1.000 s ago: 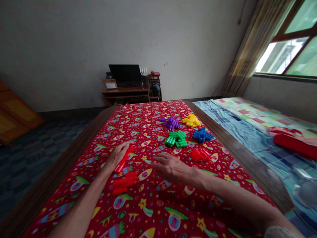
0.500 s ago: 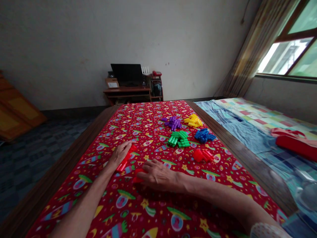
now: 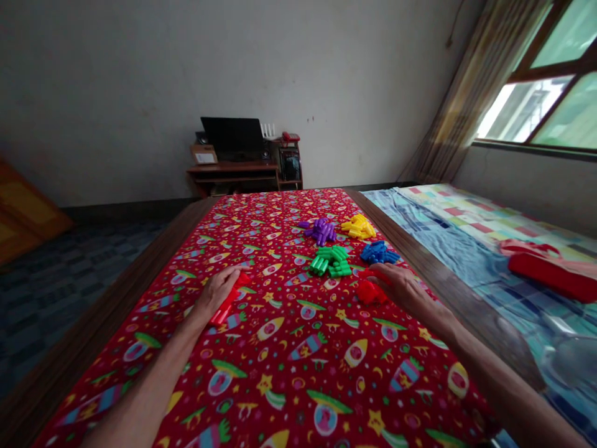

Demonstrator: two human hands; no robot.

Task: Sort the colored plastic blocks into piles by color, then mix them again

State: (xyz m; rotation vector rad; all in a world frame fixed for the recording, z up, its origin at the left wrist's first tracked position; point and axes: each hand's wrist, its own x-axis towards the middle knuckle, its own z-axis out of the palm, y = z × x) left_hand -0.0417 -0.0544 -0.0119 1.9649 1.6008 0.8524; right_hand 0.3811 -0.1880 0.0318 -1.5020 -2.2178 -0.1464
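My left hand (image 3: 218,291) lies on the cloth at the left, its fingers curled against a slanting row of red plastic pieces (image 3: 224,310). At the right, my right hand (image 3: 400,287) is over a small heap of red pieces (image 3: 370,292). A red plastic piece (image 3: 369,274) shows at its fingertips, partly covered by the hand. Just beyond are heaps of green pieces (image 3: 330,260) and blue pieces (image 3: 379,252). Purple pieces (image 3: 321,231) and yellow pieces (image 3: 358,226) lie farther back.
A red patterned cloth (image 3: 289,379) covers the long table, with its brown wooden edge (image 3: 461,311) bare at the right. Alongside stands a bed (image 3: 448,230) with a red item (image 3: 550,277) on it. A desk (image 3: 233,168) carries a monitor (image 3: 232,138) by the far wall.
My right hand has swung right and away from me, from the cloth's middle to the red heap. The red piece under it has left the middle. My left hand stays with its row.
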